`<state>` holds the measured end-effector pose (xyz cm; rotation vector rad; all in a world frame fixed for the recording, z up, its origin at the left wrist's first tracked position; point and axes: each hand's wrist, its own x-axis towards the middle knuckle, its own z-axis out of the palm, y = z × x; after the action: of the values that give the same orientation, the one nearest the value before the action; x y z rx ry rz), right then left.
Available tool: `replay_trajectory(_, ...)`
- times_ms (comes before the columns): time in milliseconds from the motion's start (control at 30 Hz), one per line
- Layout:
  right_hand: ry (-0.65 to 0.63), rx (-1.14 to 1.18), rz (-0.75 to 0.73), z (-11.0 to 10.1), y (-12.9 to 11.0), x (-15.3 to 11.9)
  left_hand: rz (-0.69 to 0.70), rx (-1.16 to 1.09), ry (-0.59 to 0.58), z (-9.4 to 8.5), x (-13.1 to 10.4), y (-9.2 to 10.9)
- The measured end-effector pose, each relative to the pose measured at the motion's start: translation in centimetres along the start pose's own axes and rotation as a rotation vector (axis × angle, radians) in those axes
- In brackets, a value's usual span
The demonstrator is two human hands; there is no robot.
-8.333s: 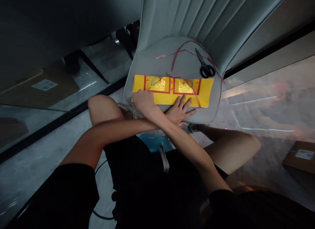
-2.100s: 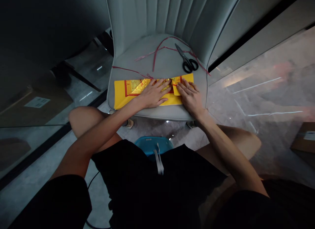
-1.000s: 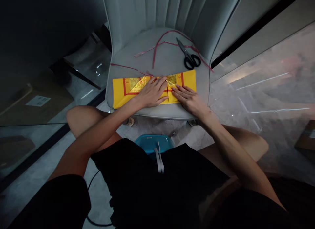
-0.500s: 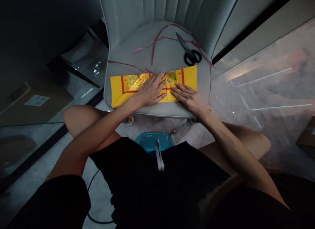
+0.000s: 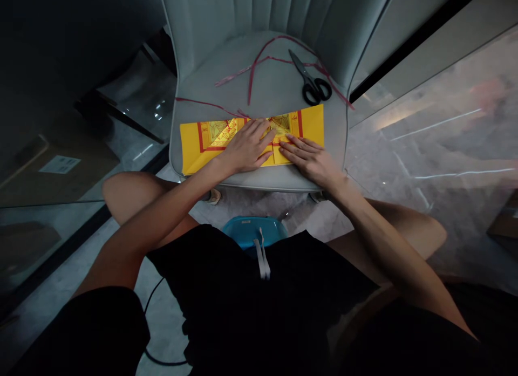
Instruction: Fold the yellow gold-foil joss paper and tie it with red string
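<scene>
A folded strip of yellow paper point(image 5: 191, 144), printed with red borders and shiny gold patterns, lies across the front of the grey chair seat point(image 5: 202, 90). My left hand point(image 5: 247, 145) rests on its middle with the fingers stretched out and lying flat. Just to the right, my right hand point(image 5: 309, 157) presses on the same paper, its fingers extended. Between the two hands a short upright seam or fold edge shows in the paper. Parts of the print are hidden under my fingers.
Black-handled scissors point(image 5: 311, 82) lie on the seat behind the paper, blades pointing back. Thin pink plastic ribbons point(image 5: 251, 79) spread across the seat around them. A blue plastic object point(image 5: 254, 227) shows below the chair. A cardboard box point(image 5: 56, 165) appears at the left.
Almost nothing differs. Both hands stay on the yellow paper in nearly the same pose, and the whole view has shifted very slightly.
</scene>
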<state>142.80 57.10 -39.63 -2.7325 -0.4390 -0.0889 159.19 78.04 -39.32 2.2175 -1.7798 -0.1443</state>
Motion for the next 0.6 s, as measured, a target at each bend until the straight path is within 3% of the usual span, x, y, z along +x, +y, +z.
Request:
replay_trajectory(333, 0.001, -0.019, -0.047, 0.26, 0.34, -0.22, -0.022, 0.023, -0.02, -0.06, 0.11, 0.23)
replay_trajectory(600, -0.029, 0.024, 0.012, -0.05, 0.02, 0.02, -0.008, 0.009, 0.001, 0.11, -0.03, -0.01)
